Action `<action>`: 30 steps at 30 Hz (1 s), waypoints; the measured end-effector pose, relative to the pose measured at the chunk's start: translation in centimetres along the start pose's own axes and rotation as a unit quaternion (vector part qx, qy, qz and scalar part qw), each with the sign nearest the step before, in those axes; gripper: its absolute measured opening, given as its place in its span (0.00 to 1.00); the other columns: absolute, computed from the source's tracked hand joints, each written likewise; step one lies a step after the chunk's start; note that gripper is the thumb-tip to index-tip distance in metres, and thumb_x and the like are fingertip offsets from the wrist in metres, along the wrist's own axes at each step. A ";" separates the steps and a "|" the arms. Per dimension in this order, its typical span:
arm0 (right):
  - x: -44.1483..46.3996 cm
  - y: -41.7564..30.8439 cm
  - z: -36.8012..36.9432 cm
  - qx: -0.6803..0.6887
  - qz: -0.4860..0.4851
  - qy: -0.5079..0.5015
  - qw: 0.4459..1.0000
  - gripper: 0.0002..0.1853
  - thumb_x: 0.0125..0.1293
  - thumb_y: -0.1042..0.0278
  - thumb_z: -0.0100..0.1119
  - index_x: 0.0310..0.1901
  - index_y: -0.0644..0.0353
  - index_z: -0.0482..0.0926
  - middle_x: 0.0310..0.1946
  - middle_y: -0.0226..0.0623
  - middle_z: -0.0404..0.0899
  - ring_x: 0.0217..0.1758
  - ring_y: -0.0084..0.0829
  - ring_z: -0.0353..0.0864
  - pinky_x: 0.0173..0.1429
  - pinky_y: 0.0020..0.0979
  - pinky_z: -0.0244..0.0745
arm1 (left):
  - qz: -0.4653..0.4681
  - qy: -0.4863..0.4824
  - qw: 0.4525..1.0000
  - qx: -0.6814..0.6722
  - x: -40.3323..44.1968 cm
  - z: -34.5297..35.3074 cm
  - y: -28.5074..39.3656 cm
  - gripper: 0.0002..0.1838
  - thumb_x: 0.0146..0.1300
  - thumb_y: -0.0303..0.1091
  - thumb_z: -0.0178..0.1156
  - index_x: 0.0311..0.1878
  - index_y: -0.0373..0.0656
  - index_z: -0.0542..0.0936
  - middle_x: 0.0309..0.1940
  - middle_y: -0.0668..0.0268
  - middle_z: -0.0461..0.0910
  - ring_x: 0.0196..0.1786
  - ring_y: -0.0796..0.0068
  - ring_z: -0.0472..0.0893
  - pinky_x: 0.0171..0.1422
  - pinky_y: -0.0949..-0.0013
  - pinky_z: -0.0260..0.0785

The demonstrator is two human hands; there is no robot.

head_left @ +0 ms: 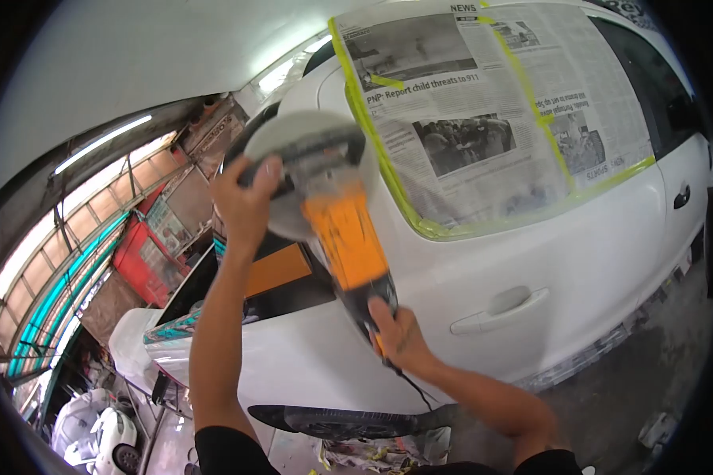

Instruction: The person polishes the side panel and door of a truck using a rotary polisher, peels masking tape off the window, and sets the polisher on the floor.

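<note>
Against white bodywork, orange polisher (346, 237) between left hand (248, 196) and right hand (402, 336).

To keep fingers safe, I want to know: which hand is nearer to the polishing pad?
Left. The left hand holds the front of the orange polisher, beside the polishing pad; the right hand holds its rear grip, farther away.

Newspaper (420, 111) on car window is showing "NEWS" and "PNP: Report child threats to 911"; right-hand sheet (602, 103) is carrying inverted "SPORTS".
</note>
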State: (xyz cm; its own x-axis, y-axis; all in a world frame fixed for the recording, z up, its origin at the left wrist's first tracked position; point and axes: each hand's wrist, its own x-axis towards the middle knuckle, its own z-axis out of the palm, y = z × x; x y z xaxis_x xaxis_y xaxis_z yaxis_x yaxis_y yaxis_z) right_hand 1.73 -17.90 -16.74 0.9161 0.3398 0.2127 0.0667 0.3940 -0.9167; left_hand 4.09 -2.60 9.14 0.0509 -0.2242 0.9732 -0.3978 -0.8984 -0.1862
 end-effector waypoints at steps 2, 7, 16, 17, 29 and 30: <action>-1.1 1.1 -0.1 0.010 -0.010 -0.008 1.000 0.38 0.69 0.29 0.51 0.19 0.60 0.73 0.12 0.31 0.69 0.14 0.25 0.71 0.21 0.32 0.67 | -0.057 -0.068 0.996 -0.001 -1.0 -0.8 0.7 0.24 0.58 0.51 0.71 0.37 0.33 0.86 0.25 0.54 0.83 0.30 0.64 0.78 0.44 0.62 0.71; 4.7 -5.7 0.7 -0.006 -0.053 -0.040 0.998 0.39 0.67 0.28 0.54 0.18 0.62 0.74 0.11 0.33 0.69 0.14 0.28 0.72 0.21 0.32 0.69 | 0.165 0.111 0.972 0.127 7.1 2.8 -5.4 0.31 0.59 0.57 0.69 0.35 0.29 0.84 0.18 0.63 0.74 0.26 0.69 0.74 0.39 0.65 0.70; 6.1 -6.4 2.0 0.011 -0.050 -0.001 0.999 0.40 0.68 0.27 0.52 0.17 0.62 0.74 0.10 0.32 0.67 0.15 0.26 0.72 0.22 0.33 0.67 | -0.014 -0.039 0.999 -0.035 8.9 2.8 -3.8 0.28 0.67 0.55 0.64 0.24 0.37 0.78 0.14 0.73 0.67 0.19 0.82 0.66 0.25 0.71 0.55; 4.8 -3.5 1.0 -0.010 -0.052 -0.004 0.999 0.38 0.69 0.30 0.53 0.18 0.63 0.75 0.10 0.32 0.68 0.15 0.25 0.72 0.22 0.33 0.66 | -0.007 -0.044 0.998 -0.032 5.8 2.0 -3.1 0.28 0.67 0.54 0.64 0.24 0.37 0.78 0.14 0.73 0.67 0.20 0.82 0.66 0.26 0.70 0.57; -7.8 10.2 -3.1 -0.005 0.027 0.006 1.000 0.27 0.71 0.48 0.57 0.20 0.61 0.75 0.12 0.31 0.70 0.17 0.23 0.71 0.24 0.31 0.65 | 0.016 -0.059 0.998 0.013 -14.8 -3.4 2.4 0.29 0.46 0.56 0.78 0.30 0.36 0.82 0.26 0.60 0.81 0.30 0.61 0.81 0.38 0.62 0.72; -5.9 8.2 -2.6 -0.013 0.011 0.006 1.000 0.28 0.70 0.45 0.57 0.19 0.62 0.75 0.12 0.31 0.70 0.18 0.23 0.71 0.24 0.32 0.65 | -0.040 -0.071 0.996 0.022 -12.9 -3.0 -0.1 0.29 0.47 0.56 0.78 0.33 0.35 0.83 0.29 0.57 0.82 0.35 0.59 0.82 0.43 0.59 0.73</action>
State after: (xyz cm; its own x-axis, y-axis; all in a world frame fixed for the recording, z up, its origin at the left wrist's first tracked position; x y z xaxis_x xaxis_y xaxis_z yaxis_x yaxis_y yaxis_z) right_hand -2.11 -18.87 -26.38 0.9226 0.3373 0.1873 0.0554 0.3645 -0.9296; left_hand 0.72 1.50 -2.96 0.2109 -0.1986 0.9571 -0.3466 -0.9307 -0.1167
